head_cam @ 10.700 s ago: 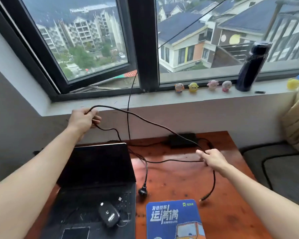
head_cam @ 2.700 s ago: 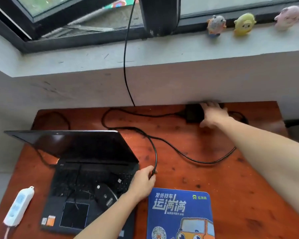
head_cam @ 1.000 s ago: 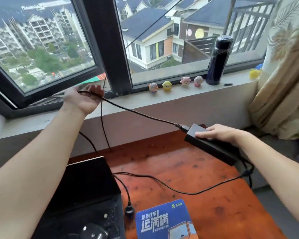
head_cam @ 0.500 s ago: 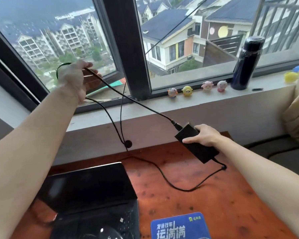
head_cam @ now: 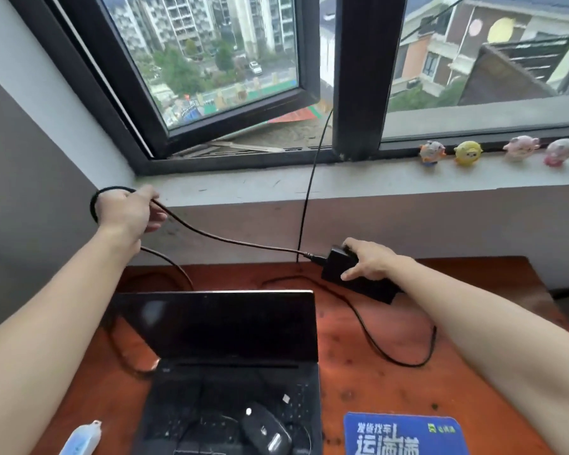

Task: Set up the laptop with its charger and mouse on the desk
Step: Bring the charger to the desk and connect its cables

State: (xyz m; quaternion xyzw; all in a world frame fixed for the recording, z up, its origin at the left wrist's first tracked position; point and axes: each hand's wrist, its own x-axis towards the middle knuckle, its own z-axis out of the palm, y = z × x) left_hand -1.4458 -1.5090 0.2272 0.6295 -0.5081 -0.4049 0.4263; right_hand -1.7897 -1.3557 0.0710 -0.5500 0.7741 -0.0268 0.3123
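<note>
Laptop: your laptop [head_cam: 217, 326] stands open on the desk [head_cam: 375, 372] with a dark screen. Every place below is given from it.
Charger: the charger [head_cam: 337, 269] is behind the laptop's right rear corner, at the back edge of the desk. Whether it rests fully on the wood cannot be told.
Cable: the cable [head_cam: 230, 239] runs from the charger, above and behind the screen, up to the left. It is held off the desk, probably to keep it free of the lid while you route it.
Left hand: your left hand [head_cam: 125, 208] is above and behind the laptop's left rear corner. Its fingers are curled round the cable, and a loop shows behind the hand.
Right hand: your right hand [head_cam: 372, 261] grips the charger, with the thumb on the near side and the fingers over the top.
Second lead: a lead [head_cam: 372, 343] lies in a loose curve on the desk to the right of the screen.
Mouse: the mouse [head_cam: 265, 433] lies on the keyboard, not yet on the mouse pad [head_cam: 401, 435] to the right of the laptop.
Power strip: a white power strip [head_cam: 79, 438] lies to the front left of the laptop.
</note>
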